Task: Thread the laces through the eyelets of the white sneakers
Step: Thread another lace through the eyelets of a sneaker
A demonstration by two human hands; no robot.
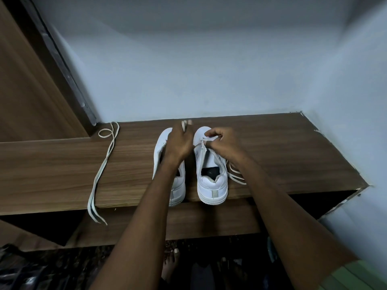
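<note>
Lacing has barely begun: the right hand (222,141) pinches the lace (204,141) at the right sneaker (211,181)'s front eyelets, the left hand (178,141) pinches its other end, and the left sneaker (161,147) and spare lace (104,164) on the worktop (282,147) wait.

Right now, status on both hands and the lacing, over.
Left hand pinches a lace end; right hand pinches lace at the right sneaker front eyelets. Left sneaker unlaced; spare lace loose on the shelf. Nothing in the way.
</note>
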